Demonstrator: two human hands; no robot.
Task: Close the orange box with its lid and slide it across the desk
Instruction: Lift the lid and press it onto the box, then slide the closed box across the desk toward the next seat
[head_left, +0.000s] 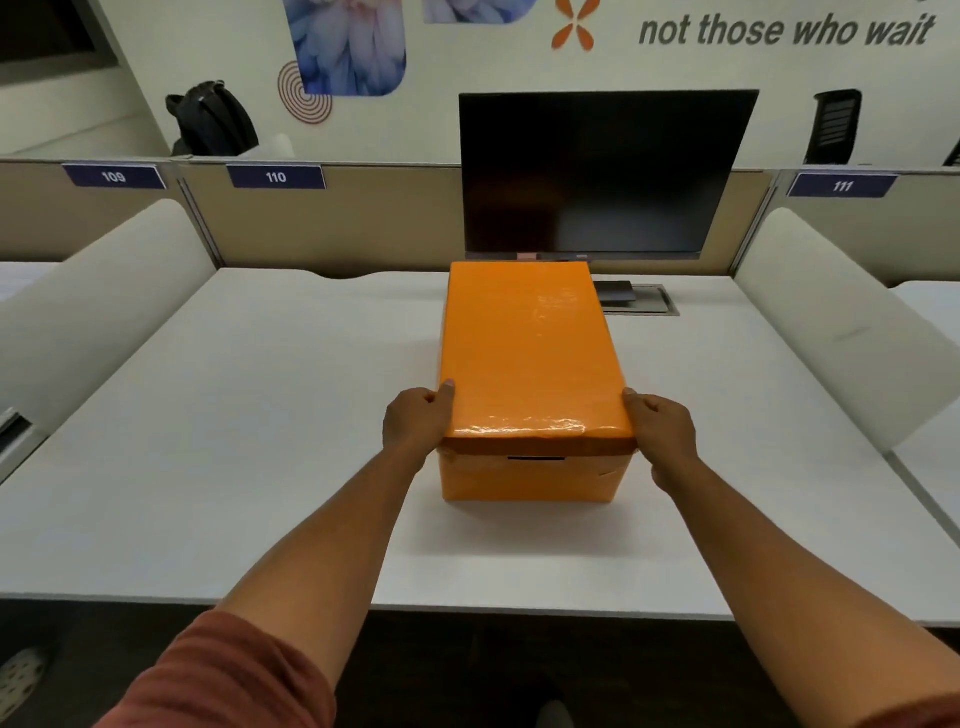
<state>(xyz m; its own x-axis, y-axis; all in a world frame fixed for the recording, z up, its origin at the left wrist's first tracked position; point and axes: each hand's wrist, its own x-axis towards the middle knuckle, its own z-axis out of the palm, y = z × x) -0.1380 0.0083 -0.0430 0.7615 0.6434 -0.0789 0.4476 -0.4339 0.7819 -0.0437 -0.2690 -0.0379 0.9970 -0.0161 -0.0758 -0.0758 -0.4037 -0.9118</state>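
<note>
Two hands: the left hand (418, 423) and the right hand (667, 435) are set at the near corners of the lid (530, 353), one on each side.
Fingers: on each hand the thumb is laid on the lid's top edge and the rest are curled down its side, so both hands are clamped on the lid.
Reason for grip: a matched hold at the two corners is judged to keep the lid square while it is pressed down, and it would serve equally for pushing.
Lid state: the lid is seated over the orange box (527, 475); its near rim overlaps the front wall just above a dark slot, and closing is judged all but done.
Box position: the box is stood on the white desk (260, 441), about mid-width, its long axis pointing away from the person.
Remaining step: the slide is judged not yet done.
Obstacles ahead: a dark monitor (602, 171) is stood just beyond the far end, with a cable hatch (644, 301) beside that end on the right; little room is left for a forward push.
Sides: the desk surface to the left and right is bare, bounded by pale curved dividers (104, 301).
Background: partition labels 109, 110 and 111 and a black backpack (213, 119) are seen well away.
</note>
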